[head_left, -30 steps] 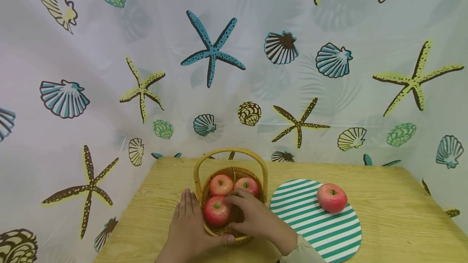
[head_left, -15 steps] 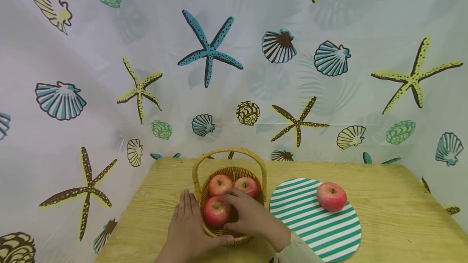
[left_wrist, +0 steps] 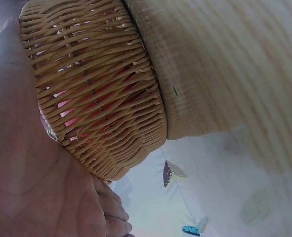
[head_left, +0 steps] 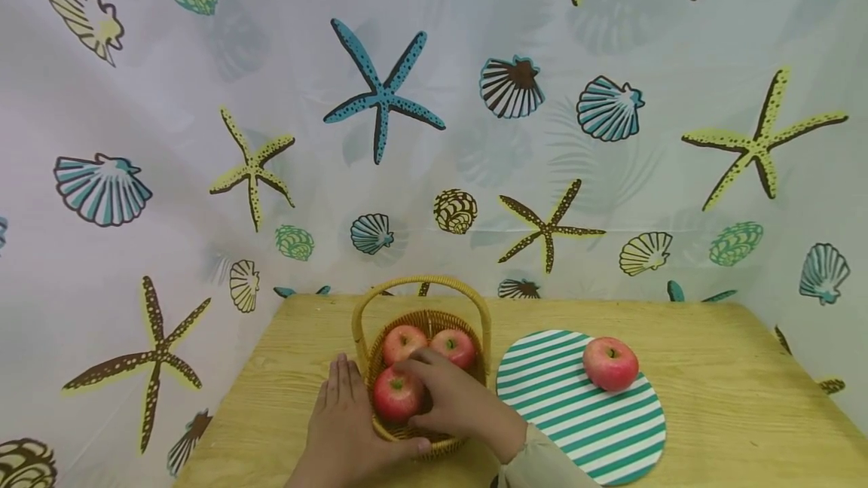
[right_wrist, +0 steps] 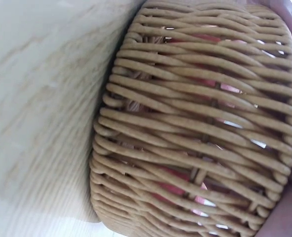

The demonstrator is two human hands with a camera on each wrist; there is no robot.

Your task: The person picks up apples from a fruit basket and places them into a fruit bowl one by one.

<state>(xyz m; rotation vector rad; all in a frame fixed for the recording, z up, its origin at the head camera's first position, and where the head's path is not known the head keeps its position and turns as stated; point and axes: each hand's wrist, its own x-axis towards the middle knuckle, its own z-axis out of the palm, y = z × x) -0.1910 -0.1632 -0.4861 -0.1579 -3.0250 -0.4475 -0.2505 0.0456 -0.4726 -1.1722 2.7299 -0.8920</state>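
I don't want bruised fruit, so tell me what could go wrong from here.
The right hand grips the front apple close to the two back apples, so moving it might knock them. The left hand rests straight-fingered against the basket, not gripping the handle; a tug could tip it. The lone apple sits near the edge of the striped mat with nothing propping it, so a bump might roll it off.

Ridged wicker basket (right_wrist: pixel 185 128), smooth apples (head_left: pixel 396 395)

Left hand (head_left: pixel 346 428) flat, fingers straight and close together, pointing forward, thumb spread out rightward. Right hand (head_left: pixel 453 401) angled in leftward, fingers bent, thumb apart below them, wrist (head_left: pixel 505 431) nearer body.
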